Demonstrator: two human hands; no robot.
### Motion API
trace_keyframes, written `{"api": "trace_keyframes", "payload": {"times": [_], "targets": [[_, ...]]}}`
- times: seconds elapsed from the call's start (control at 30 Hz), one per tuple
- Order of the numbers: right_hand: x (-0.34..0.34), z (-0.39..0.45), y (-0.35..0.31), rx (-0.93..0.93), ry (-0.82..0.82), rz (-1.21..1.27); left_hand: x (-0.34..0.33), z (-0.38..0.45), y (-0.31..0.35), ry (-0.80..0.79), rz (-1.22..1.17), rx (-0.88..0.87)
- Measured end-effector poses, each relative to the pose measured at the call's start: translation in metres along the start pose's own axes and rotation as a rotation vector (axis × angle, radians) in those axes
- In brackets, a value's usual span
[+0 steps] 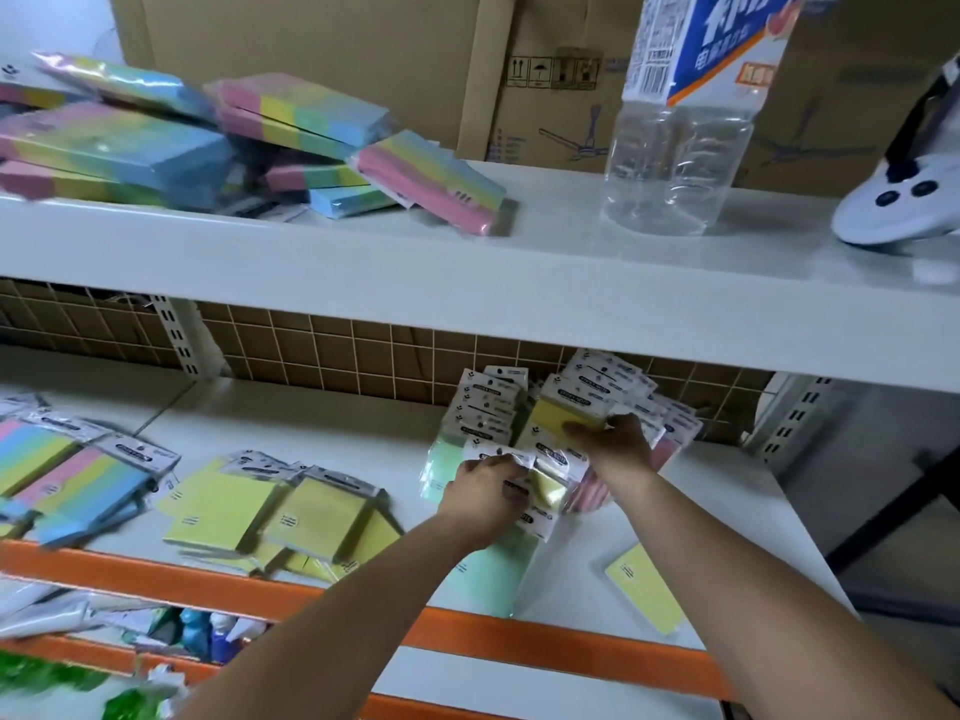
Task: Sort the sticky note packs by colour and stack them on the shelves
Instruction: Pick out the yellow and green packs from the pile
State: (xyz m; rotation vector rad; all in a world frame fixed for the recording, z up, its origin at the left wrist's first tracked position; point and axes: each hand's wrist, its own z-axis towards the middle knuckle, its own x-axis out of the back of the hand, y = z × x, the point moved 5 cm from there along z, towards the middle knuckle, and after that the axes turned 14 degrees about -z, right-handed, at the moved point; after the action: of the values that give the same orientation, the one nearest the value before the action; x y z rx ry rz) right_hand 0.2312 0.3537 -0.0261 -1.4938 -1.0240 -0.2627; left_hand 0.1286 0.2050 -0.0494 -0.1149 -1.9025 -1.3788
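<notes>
I am gripping a yellow pack (563, 415) with my right hand (618, 441) while my left hand (483, 493) is pinching another pack (498, 452), risking toppling the loose pile (480, 407).

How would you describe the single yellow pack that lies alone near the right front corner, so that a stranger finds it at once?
Start at the lower white shelf with the orange front rail and follow the rail to its right end. Just behind it, right of the person's right forearm, lies the lone yellow pack, flat and turned at an angle. Unlike the yellow packs grouped at centre-left, it touches no other pack.
</notes>
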Motion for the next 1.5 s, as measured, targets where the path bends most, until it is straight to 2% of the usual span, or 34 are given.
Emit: {"api": "trace_keyframes", "payload": {"times": [0.07,0.23,0.4,0.67,0.8,0.87,0.9,1.0,1.07,1.17,1.33,1.5], "targets": [[-0.003,0.004,0.001,0.013,-0.028,-0.033,-0.003,0.000,-0.001,-0.024,0.043,-0.016],[0.003,0.006,-0.001,0.076,0.088,-0.144,-0.009,0.007,-0.005,-0.072,0.095,-0.029],[0.028,0.007,0.000,0.081,0.183,-0.064,-0.012,0.011,-0.007,-0.072,0.129,-0.046],[0.059,-0.002,0.026,0.081,0.225,0.128,-0.015,0.004,-0.002,-0.097,0.152,-0.014],[0.059,-0.008,0.034,0.043,0.196,0.230,-0.010,0.001,0.006,0.030,0.191,-0.026],[0.058,-0.013,0.034,0.028,0.165,0.274,-0.007,0.002,0.014,0.096,0.068,-0.030],[0.056,-0.016,0.034,0.024,0.148,0.290,-0.006,0.002,0.019,0.102,-0.072,-0.025],[0.049,-0.023,0.034,0.013,0.077,0.324,-0.006,-0.003,0.038,0.055,-0.570,0.043],[0.043,-0.027,0.035,0.006,0.038,0.367,-0.007,-0.004,0.043,0.011,-0.739,0.119],[0.033,-0.034,0.037,-0.020,-0.022,0.470,-0.010,-0.004,0.042,-0.040,-0.925,0.202],[0.025,-0.039,0.043,-0.082,-0.081,0.588,-0.009,-0.004,0.029,-0.010,-1.190,0.321],[0.017,-0.044,0.037,-0.081,-0.119,0.611,-0.008,-0.010,0.031,-0.066,-1.289,0.336]]}}
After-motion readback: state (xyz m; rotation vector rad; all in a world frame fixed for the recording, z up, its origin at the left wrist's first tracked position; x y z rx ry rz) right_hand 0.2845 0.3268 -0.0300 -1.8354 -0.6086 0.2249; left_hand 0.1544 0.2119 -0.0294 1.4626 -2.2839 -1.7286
